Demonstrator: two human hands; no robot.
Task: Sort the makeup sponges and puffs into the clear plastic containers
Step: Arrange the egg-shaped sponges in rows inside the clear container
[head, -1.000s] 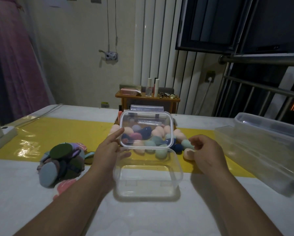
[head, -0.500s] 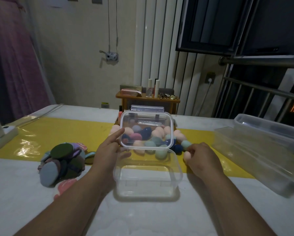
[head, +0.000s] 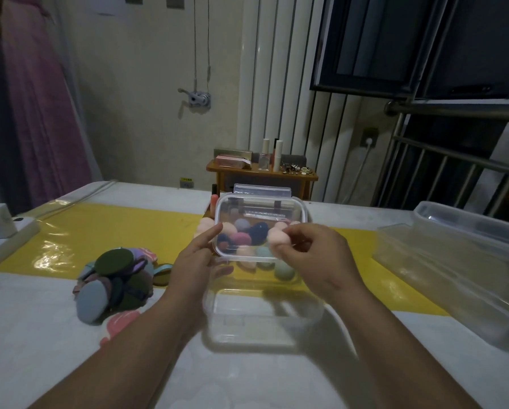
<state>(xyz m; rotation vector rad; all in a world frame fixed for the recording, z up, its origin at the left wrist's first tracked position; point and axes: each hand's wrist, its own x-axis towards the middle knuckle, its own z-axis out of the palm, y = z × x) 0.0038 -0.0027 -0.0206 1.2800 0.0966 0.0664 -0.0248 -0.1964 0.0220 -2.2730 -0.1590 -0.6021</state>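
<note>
Sponges, puffs and clear containers across the table

A small clear container (head: 262, 315) stands open and empty at near centre, and the left hand (head: 194, 261) holds its lid (head: 260, 211) on edge over the far rim. Behind the lid lies a heap of egg-shaped sponges (head: 248, 236) in pink, navy, grey and mint. The right hand (head: 315, 255) pinches one peach sponge (head: 278, 242) above the container. To the left, a pile of flat round puffs (head: 114, 278) in dark green, grey-blue, purple and pink rests on the table. At right sit two larger clear containers (head: 453, 276), one behind the other.
</note>
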